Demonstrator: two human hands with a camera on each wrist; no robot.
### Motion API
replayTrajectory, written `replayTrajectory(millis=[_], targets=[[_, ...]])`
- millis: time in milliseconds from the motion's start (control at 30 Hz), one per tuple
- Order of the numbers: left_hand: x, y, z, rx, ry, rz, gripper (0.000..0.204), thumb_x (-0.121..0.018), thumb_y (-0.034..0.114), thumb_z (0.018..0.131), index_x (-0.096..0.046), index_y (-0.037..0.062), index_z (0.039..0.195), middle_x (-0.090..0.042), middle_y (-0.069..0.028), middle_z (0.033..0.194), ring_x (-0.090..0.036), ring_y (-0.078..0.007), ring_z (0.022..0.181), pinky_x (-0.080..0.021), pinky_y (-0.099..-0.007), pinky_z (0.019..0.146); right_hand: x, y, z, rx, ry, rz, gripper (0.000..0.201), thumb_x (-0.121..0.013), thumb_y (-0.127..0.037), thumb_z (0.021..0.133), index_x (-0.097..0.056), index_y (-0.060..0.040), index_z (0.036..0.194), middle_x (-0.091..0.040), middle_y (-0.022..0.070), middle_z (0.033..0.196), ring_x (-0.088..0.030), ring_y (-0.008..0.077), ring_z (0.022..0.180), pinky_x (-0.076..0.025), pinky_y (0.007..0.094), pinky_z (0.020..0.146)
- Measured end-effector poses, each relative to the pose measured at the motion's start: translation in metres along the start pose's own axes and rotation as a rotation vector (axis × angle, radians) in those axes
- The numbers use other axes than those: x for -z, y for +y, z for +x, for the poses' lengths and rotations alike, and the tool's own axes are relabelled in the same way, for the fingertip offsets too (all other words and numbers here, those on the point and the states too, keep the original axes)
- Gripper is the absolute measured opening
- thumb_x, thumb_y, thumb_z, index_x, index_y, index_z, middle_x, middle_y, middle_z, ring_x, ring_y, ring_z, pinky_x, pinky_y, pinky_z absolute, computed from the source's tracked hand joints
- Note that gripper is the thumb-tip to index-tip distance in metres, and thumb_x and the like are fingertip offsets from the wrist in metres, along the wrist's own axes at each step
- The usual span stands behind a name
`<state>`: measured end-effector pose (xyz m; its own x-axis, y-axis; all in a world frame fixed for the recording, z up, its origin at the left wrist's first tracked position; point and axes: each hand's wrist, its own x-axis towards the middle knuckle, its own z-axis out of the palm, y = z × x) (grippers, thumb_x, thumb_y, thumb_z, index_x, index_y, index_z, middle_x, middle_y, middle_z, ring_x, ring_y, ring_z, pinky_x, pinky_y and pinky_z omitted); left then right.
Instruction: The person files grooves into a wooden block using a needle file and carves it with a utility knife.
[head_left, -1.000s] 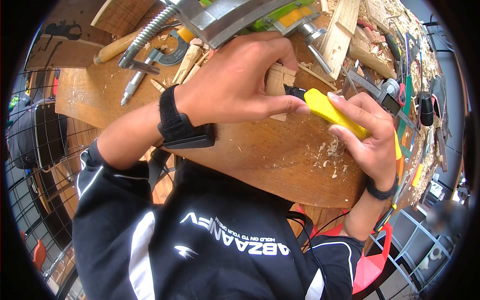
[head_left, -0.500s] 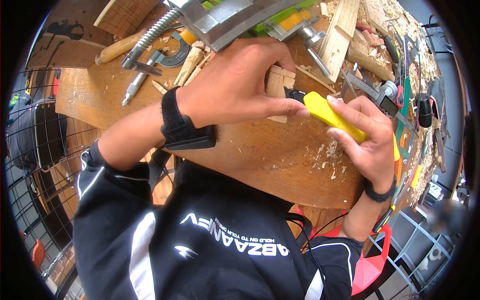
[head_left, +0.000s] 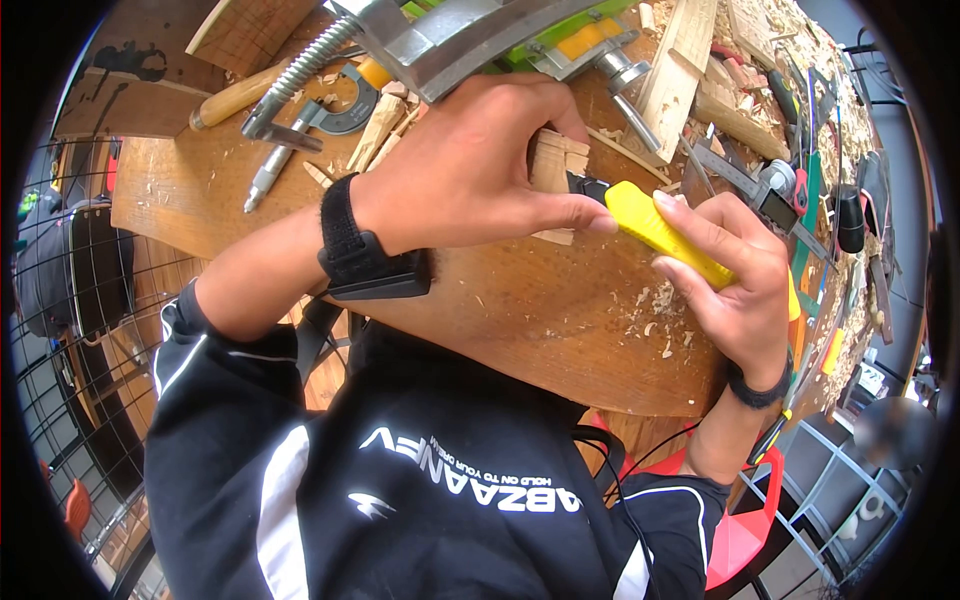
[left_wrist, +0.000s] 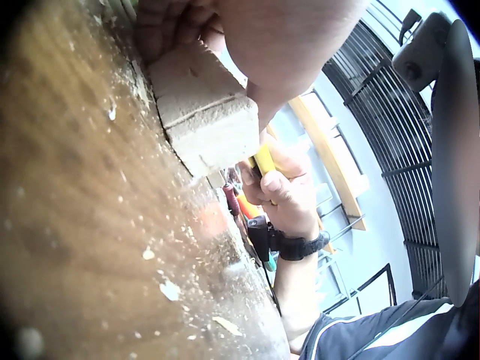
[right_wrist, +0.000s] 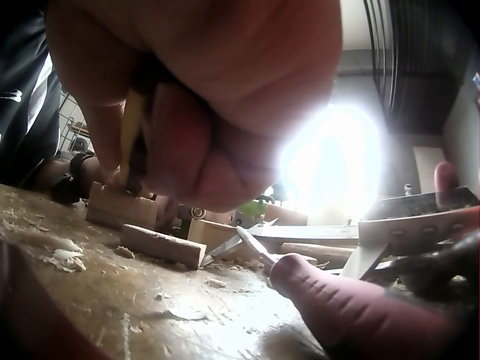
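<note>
My left hand (head_left: pixel 475 165) grips a small wooden block (head_left: pixel 552 165) on the table, with fingers over its far side. Its thumb stretches to the front of a yellow utility knife (head_left: pixel 665 232). The handle of that knife lies in my right hand (head_left: pixel 740 270), held between thumb and curled fingers. The knife's black front end meets the block's right side; the blade is hidden. A cut line crosses the block (left_wrist: pixel 206 112) in the left wrist view. In the right wrist view, the knife (right_wrist: pixel 133 135) points down at the block (right_wrist: pixel 120 208).
A metal vise (head_left: pixel 450 45) stands just beyond my left hand. Left of it lies a micrometer (head_left: pixel 340 105). A digital caliper (head_left: pixel 760 185), wood strips and several tools crowd the right side. Shavings (head_left: pixel 660 315) lie near the table's front edge. A pink-handled tool (right_wrist: pixel 352 300) lies near my right wrist.
The yellow utility knife and my right hand have shifted very slightly left. My left hand keeps its grip on the wooden block, nearly still.
</note>
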<state>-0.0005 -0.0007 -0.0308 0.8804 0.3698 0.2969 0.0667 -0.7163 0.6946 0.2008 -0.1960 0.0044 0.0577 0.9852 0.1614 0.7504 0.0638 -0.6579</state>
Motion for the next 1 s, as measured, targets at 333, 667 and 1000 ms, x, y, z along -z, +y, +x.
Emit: replayTrajectory(millis=[333,667,1000], targets=[[-0.0017,0.0009,0.0011,-0.013,0.019,0.003,0.051,-0.096,0.037,0.072,-0.066,0.0026,0.096,-0.060,-0.0026,0.072,-0.054,-0.0088,0.058,-0.042,-0.0255,0.052,-0.0023,0.0011,0.0002,0.024,0.039,-0.023,0.057,-0.085,-0.001,0.074,-0.074,-0.0119,0.129,-0.061,0.0096,0.082,-0.061,0.0210,0.068,-0.049,0.0322,0.062],[-0.0055,-0.0031,0.0010,-0.042,0.081,-0.034,0.055,-0.098,0.035,0.068,-0.066,0.0036,0.100,-0.062,-0.0026,0.077,-0.056,-0.0094,0.064,-0.044,-0.0261,0.057,0.0040,0.0032,0.0007,0.015,-0.004,0.001,0.053,-0.084,-0.002,0.075,-0.075,-0.0094,0.127,-0.062,0.0093,0.083,-0.062,0.0193,0.071,-0.049,0.0309,0.064],[-0.0009,-0.0001,0.0012,-0.004,0.009,-0.010,0.054,-0.097,0.036,0.070,-0.065,0.0035,0.098,-0.060,-0.0029,0.072,-0.056,-0.0087,0.060,-0.043,-0.0258,0.054,0.0010,0.0027,0.0014,-0.027,-0.008,0.059,0.053,-0.083,0.000,0.076,-0.075,-0.0091,0.127,-0.063,0.0090,0.084,-0.062,0.0179,0.072,-0.049,0.0300,0.065]])
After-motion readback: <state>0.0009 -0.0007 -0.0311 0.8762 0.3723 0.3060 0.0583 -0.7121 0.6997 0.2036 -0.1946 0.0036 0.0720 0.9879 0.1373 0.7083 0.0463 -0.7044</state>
